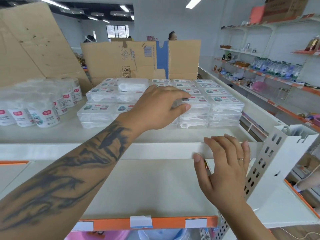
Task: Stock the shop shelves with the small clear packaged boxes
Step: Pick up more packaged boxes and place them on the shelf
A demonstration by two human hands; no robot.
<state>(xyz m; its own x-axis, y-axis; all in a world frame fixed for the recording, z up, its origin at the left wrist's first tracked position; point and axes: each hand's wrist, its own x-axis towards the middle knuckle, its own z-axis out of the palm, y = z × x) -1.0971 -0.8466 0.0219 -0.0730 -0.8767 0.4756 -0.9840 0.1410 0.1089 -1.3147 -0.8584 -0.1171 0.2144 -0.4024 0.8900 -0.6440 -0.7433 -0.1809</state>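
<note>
top shelf (52, 135): jars (43, 111) left | stacked boxes (223, 108) right | cardboard (138, 59) behind

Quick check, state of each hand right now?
Left hand: fingers and thumb curled on a clear box atop a front stack.
Right hand: open, holding nothing, fingers resting over the top shelf's front edge.

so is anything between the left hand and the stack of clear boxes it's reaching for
Nothing visible. The left hand is already at the stack of clear boxes, thumb and fingertips on the top box. The right hand rests on the shelf edge, clear of it.
</note>
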